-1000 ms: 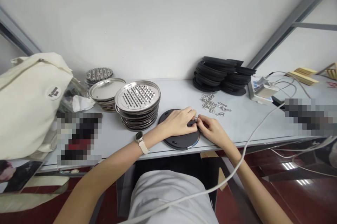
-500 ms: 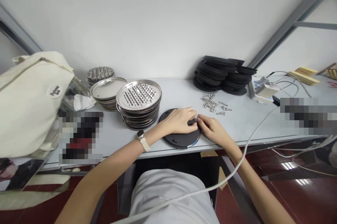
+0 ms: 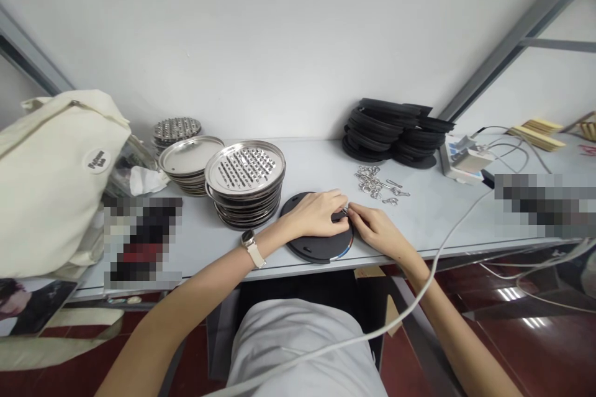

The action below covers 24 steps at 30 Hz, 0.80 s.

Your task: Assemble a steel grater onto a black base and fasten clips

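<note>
A flat, round black disc (image 3: 321,249) lies near the table's front edge, with small slots and a strip of coloured edge showing. Across it rests my left hand (image 3: 319,214), its thumb and fingers closed on a dark tab (image 3: 338,216) at the disc's right side. My right hand (image 3: 376,230) comes in from the right and pinches a small metal ring or clasp (image 3: 345,210) at the tab's end. The fingertips partly cover that metal piece, so its exact shape is hidden. Loose metal rings and clasps (image 3: 370,184) lie just behind my right hand.
Stacked round metal graters (image 3: 246,167) and metal discs (image 3: 192,156) stand to the left, beside a cream bag (image 3: 56,179). Stacked black discs (image 3: 379,130) are against the wall. A power strip (image 3: 459,164) sits at right; a white cable (image 3: 435,260) crosses in front.
Both hands keep almost the same place on the disc and metal piece. Only a very slight shift of the whole view shows.
</note>
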Each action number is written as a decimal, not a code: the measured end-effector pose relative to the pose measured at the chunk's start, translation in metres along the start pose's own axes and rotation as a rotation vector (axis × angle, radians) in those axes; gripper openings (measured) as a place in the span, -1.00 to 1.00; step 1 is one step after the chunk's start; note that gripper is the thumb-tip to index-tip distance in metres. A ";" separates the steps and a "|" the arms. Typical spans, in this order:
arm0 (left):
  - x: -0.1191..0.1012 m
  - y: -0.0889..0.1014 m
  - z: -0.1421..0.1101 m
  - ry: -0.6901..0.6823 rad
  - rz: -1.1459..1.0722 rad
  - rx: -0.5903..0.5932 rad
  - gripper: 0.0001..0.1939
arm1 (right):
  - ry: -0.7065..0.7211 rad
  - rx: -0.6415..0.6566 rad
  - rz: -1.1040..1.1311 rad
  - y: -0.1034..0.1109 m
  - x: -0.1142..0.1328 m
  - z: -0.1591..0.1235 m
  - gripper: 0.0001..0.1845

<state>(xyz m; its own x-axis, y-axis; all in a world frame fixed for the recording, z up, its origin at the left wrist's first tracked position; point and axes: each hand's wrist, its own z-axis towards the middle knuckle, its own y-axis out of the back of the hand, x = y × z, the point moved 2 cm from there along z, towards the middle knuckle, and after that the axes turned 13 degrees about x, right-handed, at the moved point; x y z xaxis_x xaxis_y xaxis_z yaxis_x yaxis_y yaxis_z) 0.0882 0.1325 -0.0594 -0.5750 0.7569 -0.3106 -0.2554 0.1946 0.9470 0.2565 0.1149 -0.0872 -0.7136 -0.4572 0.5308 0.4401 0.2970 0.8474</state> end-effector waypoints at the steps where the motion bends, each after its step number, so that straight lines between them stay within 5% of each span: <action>1: 0.001 0.000 0.000 -0.003 -0.008 -0.010 -0.87 | 0.000 -0.004 0.003 0.000 0.000 0.000 -0.70; 12: 0.004 0.006 -0.001 -0.006 -0.099 0.067 -0.85 | -0.015 -0.007 0.069 -0.002 -0.003 0.000 -0.69; 24: 0.006 0.008 -0.005 -0.107 0.141 0.128 -0.79 | 0.024 -0.030 0.180 -0.002 -0.006 -0.001 -0.80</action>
<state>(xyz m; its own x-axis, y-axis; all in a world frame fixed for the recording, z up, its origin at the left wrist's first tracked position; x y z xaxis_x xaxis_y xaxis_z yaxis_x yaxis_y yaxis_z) 0.0786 0.1355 -0.0544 -0.5110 0.8426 -0.1700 -0.0738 0.1540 0.9853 0.2601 0.1165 -0.0921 -0.6091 -0.4188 0.6736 0.5759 0.3505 0.7386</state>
